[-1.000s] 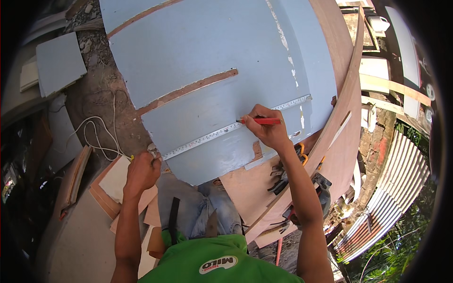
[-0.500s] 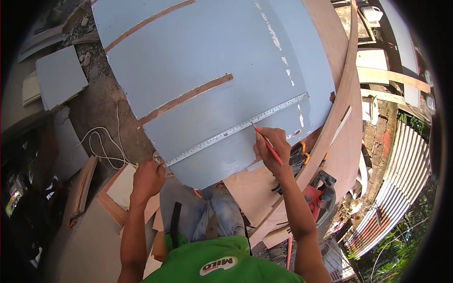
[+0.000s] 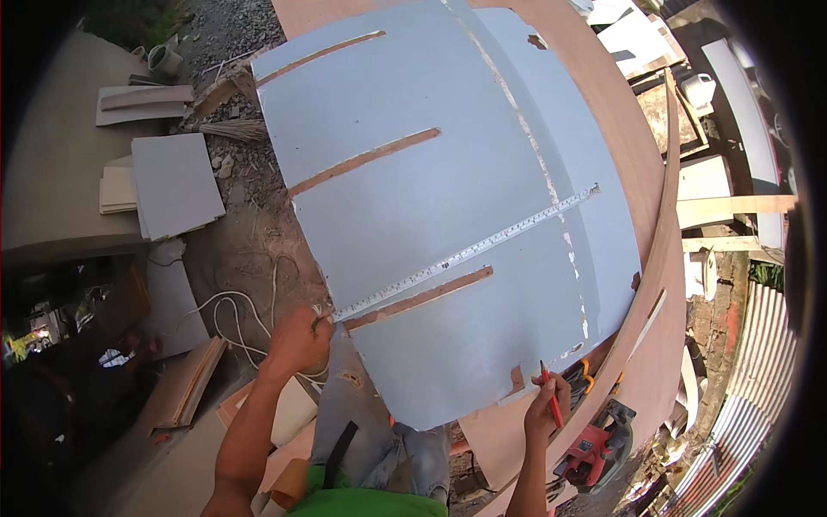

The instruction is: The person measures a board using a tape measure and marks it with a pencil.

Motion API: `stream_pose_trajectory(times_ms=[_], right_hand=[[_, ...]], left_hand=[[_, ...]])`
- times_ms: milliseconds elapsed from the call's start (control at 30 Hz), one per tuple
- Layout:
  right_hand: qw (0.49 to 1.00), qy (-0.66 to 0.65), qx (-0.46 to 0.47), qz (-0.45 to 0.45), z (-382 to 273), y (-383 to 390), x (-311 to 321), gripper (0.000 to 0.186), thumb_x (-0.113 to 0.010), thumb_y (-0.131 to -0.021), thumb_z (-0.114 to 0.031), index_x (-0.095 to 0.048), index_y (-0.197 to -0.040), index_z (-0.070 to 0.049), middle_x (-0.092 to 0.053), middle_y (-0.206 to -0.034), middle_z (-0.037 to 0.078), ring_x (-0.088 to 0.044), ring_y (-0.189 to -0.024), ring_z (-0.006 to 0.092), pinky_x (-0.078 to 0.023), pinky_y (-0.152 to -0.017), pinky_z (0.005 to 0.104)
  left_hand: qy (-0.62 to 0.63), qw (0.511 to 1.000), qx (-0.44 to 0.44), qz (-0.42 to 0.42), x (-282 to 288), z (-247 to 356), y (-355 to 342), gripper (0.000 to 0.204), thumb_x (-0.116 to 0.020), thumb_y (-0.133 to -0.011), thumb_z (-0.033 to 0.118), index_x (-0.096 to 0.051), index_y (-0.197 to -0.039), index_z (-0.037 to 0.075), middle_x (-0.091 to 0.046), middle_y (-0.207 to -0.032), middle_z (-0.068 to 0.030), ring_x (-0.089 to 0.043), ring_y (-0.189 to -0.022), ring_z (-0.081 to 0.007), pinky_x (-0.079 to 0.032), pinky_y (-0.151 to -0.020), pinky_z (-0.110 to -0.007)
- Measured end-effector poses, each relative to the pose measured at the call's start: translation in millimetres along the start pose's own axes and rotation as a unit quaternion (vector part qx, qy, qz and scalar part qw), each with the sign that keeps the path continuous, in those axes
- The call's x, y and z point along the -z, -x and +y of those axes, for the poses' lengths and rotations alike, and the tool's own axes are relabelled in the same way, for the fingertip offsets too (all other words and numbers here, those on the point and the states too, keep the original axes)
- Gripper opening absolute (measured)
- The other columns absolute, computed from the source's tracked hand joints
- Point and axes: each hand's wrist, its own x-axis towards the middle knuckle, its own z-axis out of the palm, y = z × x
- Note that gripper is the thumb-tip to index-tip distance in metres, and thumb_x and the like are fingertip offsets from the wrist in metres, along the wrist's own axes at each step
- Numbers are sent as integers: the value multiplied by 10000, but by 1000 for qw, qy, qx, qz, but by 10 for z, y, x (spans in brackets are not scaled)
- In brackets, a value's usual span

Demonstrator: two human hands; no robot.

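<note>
A large pale blue painted board (image 3: pixel 405 207) lies before me, with bare brown strips running in from its left edge. My left hand (image 3: pixel 301 341) is closed at that edge around the case end of a tape measure (image 3: pixel 465 253); the case itself is mostly hidden by my fingers. The white blade stretches across the board, up and to the right, just beyond the nearest brown strip. Near the board's lower right corner, my right hand (image 3: pixel 545 407) grips a red pencil (image 3: pixel 551 398), its tip pointing away from me and apart from the tape.
A red power tool (image 3: pixel 593 454) sits at the lower right, beside a long curved wooden strip (image 3: pixel 662 233). White cord (image 3: pixel 234 314) loops on the ground at left. Grey panels (image 3: pixel 177 185) are stacked farther left. Corrugated metal sheets (image 3: pixel 741 379) lie at far right.
The tape has shifted farther up the board, past the nearest brown strip, with my left hand. My right hand has left the blade and dropped toward the lower right with the pencil.
</note>
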Motion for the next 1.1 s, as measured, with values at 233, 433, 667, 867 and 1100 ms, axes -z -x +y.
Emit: stream_pose_trajectory(times_ms=[233, 433, 667, 867, 1100], right_hand=[[994, -53, 85, -42, -749, -572, -726, 335, -472, -1014, -214, -598, -1104, 84, -665, -938, 171, -687, -811, 222, -544, -762, 331], [978, -76, 164, -102, -1613, -1162, -1468, 281, -485, -1003, -161, -601, -1100, 76, -669, -944, 172, -691, -830, 229, -543, -765, 331], [959, -98, 239, -114, -2269, -1588, -1970, 211, -526, -978, -95, -628, -1095, 49, -677, -900, 153, -681, -817, 192, -535, -741, 293], [945, -97, 283, -135, -2729, -1827, -2316, 213, -531, -979, -100, -635, -1097, 44, -674, -915, 154, -681, -809, 189, -537, -720, 291], [932, -93, 313, -157, -3025, -1921, -2668, 207, -538, -979, -98, -633, -1082, 54, -666, -891, 126, -665, -810, 171, -512, -708, 272]], left_hand=[[-89, 986, -63, 123, 1634, -425, -1656, 227, -602, -853, 194, -698, -936, 5, -661, -814, -231, -641, -774, -405, -490, -698, -473], [-124, 987, -33, 94, 2072, -438, -2763, 278, -574, -837, 203, -688, -1001, 10, -666, -1008, -268, -628, -968, -449, -491, -873, -503], [-111, 985, -38, 126, 2288, -684, -3148, 245, -583, -844, 217, -701, -927, 18, -672, -918, -255, -640, -907, -427, -501, -837, -480], [-121, 990, -32, 63, 2348, -528, -3228, 295, -562, -816, 172, -672, -1009, -22, -658, -1019, -285, -628, -989, -446, -499, -878, -496], [-143, 989, -4, 48, 2315, -185, -3192, 323, -576, -803, 191, -671, -1032, -16, -666, -1036, -264, -642, -997, -429, -512, -887, -477]])
